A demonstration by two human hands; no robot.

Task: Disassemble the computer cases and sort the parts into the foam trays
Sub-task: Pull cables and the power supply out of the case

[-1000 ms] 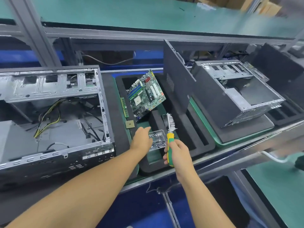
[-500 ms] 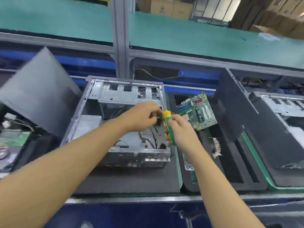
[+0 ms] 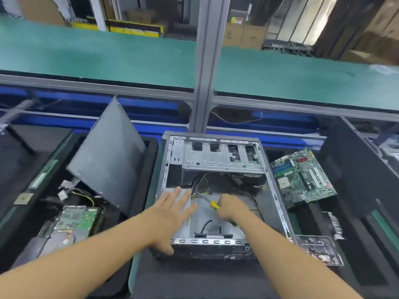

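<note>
My left hand (image 3: pixel 172 214) was spread flat, fingers straight, over the grey box at the left inside the open computer case (image 3: pixel 218 156). My right hand (image 3: pixel 232 209) was curled tight round the yellow-and-green screwdriver (image 3: pixel 214 205), down among the cables. The motherboard (image 3: pixel 302 178) sat tilted in the foam tray (image 3: pixel 311 219) just right of the case, and a side panel (image 3: pixel 108 160) leaned at the left.

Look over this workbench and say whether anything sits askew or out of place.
Two things. The motherboard lies skewed across its foam tray, seemingly not seated flat. The grey side panel leans tilted over loose cables rather than lying down.
</note>
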